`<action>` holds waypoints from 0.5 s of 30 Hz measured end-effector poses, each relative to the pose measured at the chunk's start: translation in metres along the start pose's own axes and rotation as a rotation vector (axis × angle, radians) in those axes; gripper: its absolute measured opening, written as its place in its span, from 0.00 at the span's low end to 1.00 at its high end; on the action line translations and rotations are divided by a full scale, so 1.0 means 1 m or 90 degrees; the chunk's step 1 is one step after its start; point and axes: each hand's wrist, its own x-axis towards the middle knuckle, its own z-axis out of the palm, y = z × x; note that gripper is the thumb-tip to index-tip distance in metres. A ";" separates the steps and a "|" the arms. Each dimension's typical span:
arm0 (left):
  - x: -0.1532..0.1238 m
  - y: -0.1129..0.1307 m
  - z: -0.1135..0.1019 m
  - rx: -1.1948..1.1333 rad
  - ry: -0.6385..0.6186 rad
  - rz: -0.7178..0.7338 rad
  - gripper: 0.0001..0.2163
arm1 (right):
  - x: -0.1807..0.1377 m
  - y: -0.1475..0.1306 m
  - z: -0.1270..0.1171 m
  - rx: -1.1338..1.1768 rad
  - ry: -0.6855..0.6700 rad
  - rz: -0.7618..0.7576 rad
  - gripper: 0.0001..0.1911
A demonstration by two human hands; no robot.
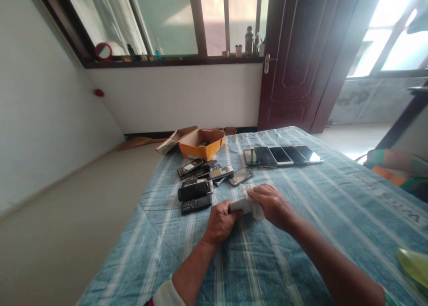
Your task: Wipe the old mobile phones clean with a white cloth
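Note:
My left hand is closed around one end of a pale phone above the bed. My right hand presses a crumpled white tissue against the phone's other end, which the tissue partly hides. Just beyond lies a grey touchscreen phone. To the left is a loose pile of older phones, among them a silver keypad phone, a black phone and a dark keypad phone. Further back on the right, several touchscreen phones lie side by side in a row.
A blue striped bedspread covers the bed. At its far edge an open orange box holds something dark, with its lid leaning alongside. Something yellow-green lies at the right edge. A dark red door stands behind.

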 end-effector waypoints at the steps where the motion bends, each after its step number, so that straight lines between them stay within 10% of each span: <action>1: 0.000 0.001 0.000 0.001 -0.001 -0.006 0.06 | -0.003 0.010 -0.006 0.010 -0.008 0.031 0.15; 7: 0.002 0.001 0.000 0.003 -0.010 -0.027 0.06 | -0.010 0.029 -0.024 -0.026 -0.040 0.166 0.17; 15: -0.002 -0.001 0.003 -0.014 0.005 0.036 0.06 | 0.017 -0.045 0.019 -0.008 -0.002 -0.014 0.10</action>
